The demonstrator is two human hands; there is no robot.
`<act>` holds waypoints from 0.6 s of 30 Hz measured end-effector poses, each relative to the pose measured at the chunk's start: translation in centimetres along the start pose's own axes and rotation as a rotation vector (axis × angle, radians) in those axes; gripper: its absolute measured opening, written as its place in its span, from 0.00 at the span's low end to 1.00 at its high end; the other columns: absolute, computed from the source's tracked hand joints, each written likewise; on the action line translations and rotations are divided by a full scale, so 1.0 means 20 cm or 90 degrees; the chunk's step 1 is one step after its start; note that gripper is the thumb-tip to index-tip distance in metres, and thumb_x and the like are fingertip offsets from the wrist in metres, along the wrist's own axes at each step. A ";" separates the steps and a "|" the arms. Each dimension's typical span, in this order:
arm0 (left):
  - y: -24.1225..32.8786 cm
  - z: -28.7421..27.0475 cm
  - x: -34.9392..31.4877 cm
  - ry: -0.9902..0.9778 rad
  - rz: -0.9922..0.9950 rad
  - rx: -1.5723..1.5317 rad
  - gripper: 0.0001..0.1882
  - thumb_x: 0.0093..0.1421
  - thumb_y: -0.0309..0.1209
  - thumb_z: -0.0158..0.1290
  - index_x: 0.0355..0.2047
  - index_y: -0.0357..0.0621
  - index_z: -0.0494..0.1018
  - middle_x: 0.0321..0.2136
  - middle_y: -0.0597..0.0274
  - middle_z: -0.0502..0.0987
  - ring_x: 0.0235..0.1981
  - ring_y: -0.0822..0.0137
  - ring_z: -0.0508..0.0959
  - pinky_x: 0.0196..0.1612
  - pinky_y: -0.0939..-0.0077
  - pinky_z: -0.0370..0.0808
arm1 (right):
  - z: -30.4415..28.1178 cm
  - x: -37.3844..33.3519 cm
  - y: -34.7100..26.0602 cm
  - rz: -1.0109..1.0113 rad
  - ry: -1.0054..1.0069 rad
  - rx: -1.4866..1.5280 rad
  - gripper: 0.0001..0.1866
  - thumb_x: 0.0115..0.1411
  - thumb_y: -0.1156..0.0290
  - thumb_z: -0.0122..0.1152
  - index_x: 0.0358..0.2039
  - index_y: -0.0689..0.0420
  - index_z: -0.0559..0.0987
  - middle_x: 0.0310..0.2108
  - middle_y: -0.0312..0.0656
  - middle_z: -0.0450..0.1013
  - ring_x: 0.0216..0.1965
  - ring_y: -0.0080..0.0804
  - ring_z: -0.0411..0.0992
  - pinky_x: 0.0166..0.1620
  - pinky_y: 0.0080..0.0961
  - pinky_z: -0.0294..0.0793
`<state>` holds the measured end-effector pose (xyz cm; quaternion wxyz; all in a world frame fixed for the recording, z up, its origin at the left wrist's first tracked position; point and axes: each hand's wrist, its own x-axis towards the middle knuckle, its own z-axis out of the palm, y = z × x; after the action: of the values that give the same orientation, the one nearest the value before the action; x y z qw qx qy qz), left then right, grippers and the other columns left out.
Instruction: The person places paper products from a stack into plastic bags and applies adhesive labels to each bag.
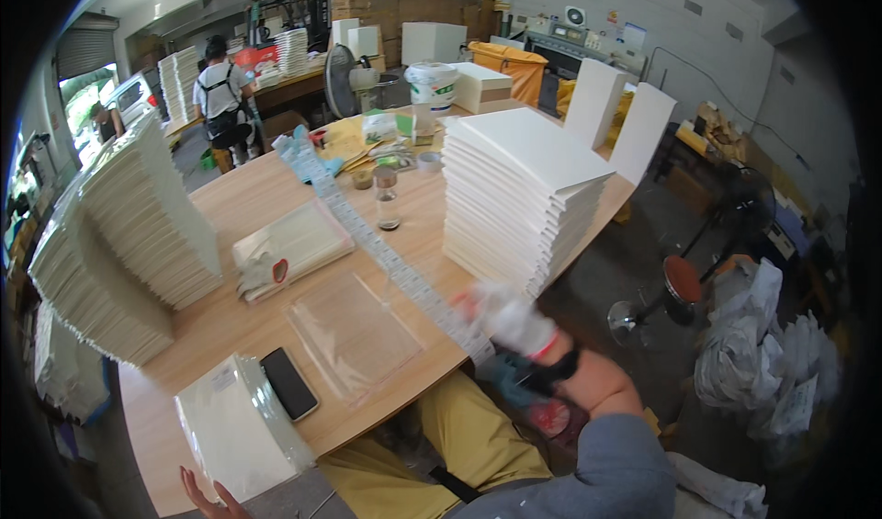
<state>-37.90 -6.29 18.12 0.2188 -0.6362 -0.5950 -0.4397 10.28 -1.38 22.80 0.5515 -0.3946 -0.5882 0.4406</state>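
Note:
My left hand (209, 499) shows only its fingers at the lower edge, spread apart beside a stack of white sheets in clear plastic sleeves (234, 418). My right hand (510, 320), in a white glove with red at the fingers, is smeared by motion. It is over a long strip of printed labels (395, 264) at the table's near edge, and I cannot tell whether it holds anything. Clear plastic bags (354, 335) lie flat in front of me. A black phone (288, 383) rests against the sleeved stack. Right of the strip rises a tall stack of white boards (519, 197).
Tall white stacks (138, 234) line the table's left side. A pile of plastic sleeves (292, 243) and a glass jar (387, 199) stand farther back, with a white bucket (432, 85) and a fan (344, 83) beyond. A red stool (682, 280) stands right. Another person (223, 96) works behind.

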 end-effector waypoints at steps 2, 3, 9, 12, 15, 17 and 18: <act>0.07 0.00 -0.02 -0.119 -0.032 -0.096 0.18 0.61 0.28 0.46 0.49 0.30 0.62 0.40 0.47 0.73 0.41 0.56 0.75 0.44 0.67 0.72 | -0.31 -0.05 -0.20 -0.128 0.241 -0.186 0.12 0.61 0.66 0.44 0.39 0.59 0.73 0.22 0.34 0.67 0.23 0.20 0.68 0.26 0.16 0.70; 0.11 0.01 -0.04 -0.178 -0.044 -0.145 0.18 0.61 0.27 0.46 0.49 0.30 0.62 0.39 0.46 0.73 0.40 0.56 0.75 0.44 0.67 0.72 | -0.42 -0.06 -0.30 -0.095 0.369 -0.303 0.11 0.61 0.69 0.42 0.37 0.60 0.73 0.21 0.34 0.66 0.20 0.20 0.66 0.25 0.18 0.69; 0.36 0.20 -0.07 -0.313 -0.036 -0.379 0.13 0.59 0.24 0.46 0.45 0.32 0.66 0.32 0.53 0.76 0.34 0.62 0.76 0.42 0.70 0.72 | -1.15 -0.11 -0.38 0.023 0.565 0.185 0.08 0.60 0.70 0.43 0.37 0.56 0.70 0.24 0.35 0.68 0.20 0.23 0.64 0.26 0.27 0.70; 0.45 0.25 -0.08 -0.403 -0.042 -0.396 0.10 0.59 0.23 0.47 0.41 0.35 0.69 0.31 0.53 0.77 0.33 0.60 0.77 0.38 0.70 0.72 | -1.16 -0.04 -0.39 0.082 0.589 0.145 0.05 0.59 0.69 0.44 0.33 0.53 0.69 0.25 0.34 0.68 0.21 0.23 0.66 0.28 0.28 0.72; 0.55 0.32 -0.09 -0.558 -0.111 -0.371 0.10 0.59 0.24 0.47 0.41 0.38 0.70 0.31 0.54 0.77 0.33 0.62 0.77 0.36 0.73 0.73 | -1.21 -0.03 -0.39 0.025 0.613 0.085 0.04 0.58 0.70 0.45 0.32 0.53 0.70 0.25 0.33 0.68 0.22 0.23 0.66 0.28 0.28 0.73; 0.57 0.40 -0.13 -0.560 0.016 -0.343 0.11 0.60 0.25 0.47 0.43 0.37 0.69 0.32 0.53 0.77 0.33 0.63 0.77 0.37 0.73 0.73 | -1.23 -0.01 -0.43 0.005 0.589 0.096 0.04 0.58 0.70 0.46 0.30 0.53 0.70 0.25 0.33 0.67 0.22 0.22 0.66 0.26 0.24 0.70; 0.58 0.46 -0.15 -0.611 -0.023 -0.387 0.13 0.58 0.26 0.48 0.44 0.37 0.68 0.36 0.50 0.75 0.37 0.59 0.75 0.40 0.71 0.71 | -1.30 0.00 -0.43 -0.014 0.561 0.115 0.03 0.58 0.70 0.46 0.30 0.52 0.70 0.25 0.32 0.67 0.22 0.22 0.66 0.25 0.23 0.69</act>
<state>-23.81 -2.85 13.81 -0.2766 -0.7889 -0.4853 -0.2563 36.44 -1.88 31.11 0.7862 -0.4887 -0.2604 0.2742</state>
